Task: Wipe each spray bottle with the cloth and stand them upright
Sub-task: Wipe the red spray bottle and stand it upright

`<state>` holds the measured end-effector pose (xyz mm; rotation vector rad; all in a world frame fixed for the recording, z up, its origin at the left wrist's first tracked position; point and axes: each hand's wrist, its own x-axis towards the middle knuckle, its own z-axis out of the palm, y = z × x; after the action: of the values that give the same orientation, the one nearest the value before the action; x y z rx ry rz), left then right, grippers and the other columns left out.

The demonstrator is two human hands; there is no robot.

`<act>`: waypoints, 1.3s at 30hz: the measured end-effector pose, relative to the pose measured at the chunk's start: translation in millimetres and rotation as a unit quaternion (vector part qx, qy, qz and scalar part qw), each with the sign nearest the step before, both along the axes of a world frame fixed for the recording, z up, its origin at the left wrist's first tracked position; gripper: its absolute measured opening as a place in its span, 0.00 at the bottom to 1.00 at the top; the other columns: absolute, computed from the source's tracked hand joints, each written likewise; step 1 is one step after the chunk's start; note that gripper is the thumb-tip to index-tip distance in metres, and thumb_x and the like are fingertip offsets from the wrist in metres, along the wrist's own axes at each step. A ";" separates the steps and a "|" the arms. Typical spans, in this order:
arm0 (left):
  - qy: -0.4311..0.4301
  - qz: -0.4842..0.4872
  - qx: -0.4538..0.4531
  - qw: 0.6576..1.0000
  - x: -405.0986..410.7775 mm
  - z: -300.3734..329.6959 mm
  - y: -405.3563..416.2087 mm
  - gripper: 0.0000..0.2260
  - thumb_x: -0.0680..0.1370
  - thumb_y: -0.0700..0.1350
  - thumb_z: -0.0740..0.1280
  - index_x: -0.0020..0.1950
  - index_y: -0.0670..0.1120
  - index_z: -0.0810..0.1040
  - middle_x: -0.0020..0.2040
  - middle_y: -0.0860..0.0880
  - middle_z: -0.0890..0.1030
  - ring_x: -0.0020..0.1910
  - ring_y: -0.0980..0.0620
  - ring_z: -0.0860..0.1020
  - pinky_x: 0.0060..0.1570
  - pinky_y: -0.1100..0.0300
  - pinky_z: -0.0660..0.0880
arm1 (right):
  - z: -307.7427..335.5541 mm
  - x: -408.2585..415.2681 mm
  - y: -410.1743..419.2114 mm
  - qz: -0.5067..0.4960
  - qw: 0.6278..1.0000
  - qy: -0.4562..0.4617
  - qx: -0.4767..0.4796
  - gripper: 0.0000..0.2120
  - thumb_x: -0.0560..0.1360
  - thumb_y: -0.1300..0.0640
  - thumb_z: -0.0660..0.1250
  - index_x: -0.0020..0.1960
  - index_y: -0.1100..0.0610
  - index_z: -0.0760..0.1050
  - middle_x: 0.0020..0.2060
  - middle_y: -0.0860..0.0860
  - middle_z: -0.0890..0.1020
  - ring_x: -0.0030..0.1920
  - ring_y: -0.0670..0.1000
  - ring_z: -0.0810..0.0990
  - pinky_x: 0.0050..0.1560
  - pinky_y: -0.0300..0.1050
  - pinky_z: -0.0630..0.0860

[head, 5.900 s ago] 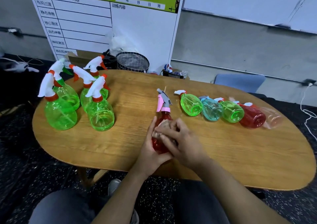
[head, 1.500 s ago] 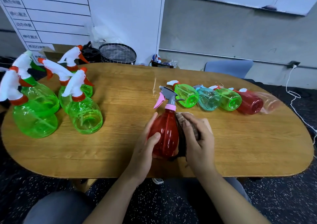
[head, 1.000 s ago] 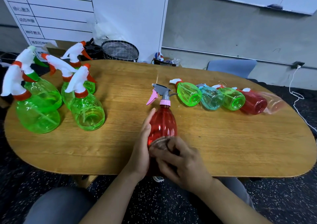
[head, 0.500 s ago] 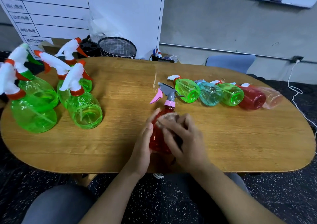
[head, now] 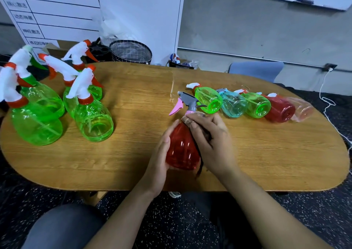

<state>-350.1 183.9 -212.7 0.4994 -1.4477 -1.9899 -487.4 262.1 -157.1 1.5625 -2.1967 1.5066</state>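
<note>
Red translucent plastic spray bottle with grey-and-pink trigger head [head: 182, 146] stands near the 6 o'clock edge of the oval wooden surface [head: 133, 104]. Left hand [head: 160, 159] cups its 9 o'clock flank, fingers curled round the body. Right hand [head: 209, 140] grips a brownish cloth [head: 187, 119] against the shoulder, just under the collar.

Judgement: neck wipe in hand. Work the cloth round the collar, turning the bottle with the left hand; keep the base planted so it stays upright. Five bottles lying on their sides [head: 245, 104] at 2 o'clock look unwiped.
</note>
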 end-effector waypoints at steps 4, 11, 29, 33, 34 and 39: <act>-0.003 0.014 0.004 1.000 1.2 1.0 1.0 0.25 0.85 0.62 0.56 0.82 0.58 0.67 0.79 0.51 0.75 0.79 0.48 0.72 0.74 0.44 0.73 | -12.7 14.7 8.1 0.033 0.999 0.042 0.001 0.13 0.84 0.50 0.67 0.66 0.50 0.83 0.45 0.50 0.71 0.44 0.47 0.74 0.44 0.37 0.72; -0.001 0.038 -0.014 0.999 2.4 3.6 -2.8 0.32 0.80 0.72 0.62 0.81 0.60 0.69 0.80 0.46 0.73 0.79 0.41 0.71 0.79 0.34 0.63 | -32.9 28.4 39.5 0.121 0.968 0.221 0.017 0.13 0.84 0.51 0.68 0.67 0.48 0.82 0.48 0.51 0.72 0.42 0.49 0.76 0.38 0.45 0.79; 0.002 0.001 -0.030 1.000 1.7 9.7 -0.9 0.28 0.83 0.54 0.69 0.81 0.66 0.65 0.76 0.52 0.78 0.74 0.47 0.77 0.71 0.34 0.75 | -32.1 22.2 40.7 -0.043 0.968 -0.232 -0.081 0.11 0.82 0.53 0.65 0.61 0.44 0.82 0.56 0.47 0.83 0.61 0.45 0.81 0.61 0.34 0.73; -0.008 -0.002 -0.049 0.999 1.1 6.3 -1.0 0.21 0.85 0.53 0.60 0.76 0.71 0.69 0.74 0.56 0.78 0.74 0.51 0.77 0.70 0.40 0.77 | -13.8 14.1 31.3 -0.035 0.972 -0.211 -0.096 0.12 0.82 0.55 0.65 0.62 0.50 0.83 0.56 0.48 0.83 0.60 0.42 0.81 0.61 0.33 0.73; -0.013 -0.008 -0.048 0.999 0.9 5.5 -0.6 0.21 0.84 0.54 0.59 0.75 0.72 0.69 0.74 0.57 0.78 0.74 0.52 0.77 0.69 0.42 0.78 | -7.9 11.2 27.3 -0.031 0.976 -0.192 -0.098 0.12 0.82 0.56 0.65 0.63 0.52 0.83 0.55 0.49 0.82 0.60 0.42 0.80 0.61 0.33 0.73; -0.023 -0.016 -0.054 0.998 -0.5 -0.9 -0.2 0.22 0.85 0.56 0.57 0.80 0.65 0.67 0.76 0.58 0.76 0.77 0.52 0.74 0.71 0.46 0.77 | 1.8 0.5 4.6 -0.015 0.997 -0.071 -0.037 0.14 0.84 0.53 0.66 0.66 0.52 0.83 0.50 0.52 0.79 0.52 0.44 0.78 0.56 0.34 0.72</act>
<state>-350.7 183.7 -213.6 0.4794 -1.5911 -1.9243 -486.9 266.6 -155.2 1.4375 -2.1969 1.7176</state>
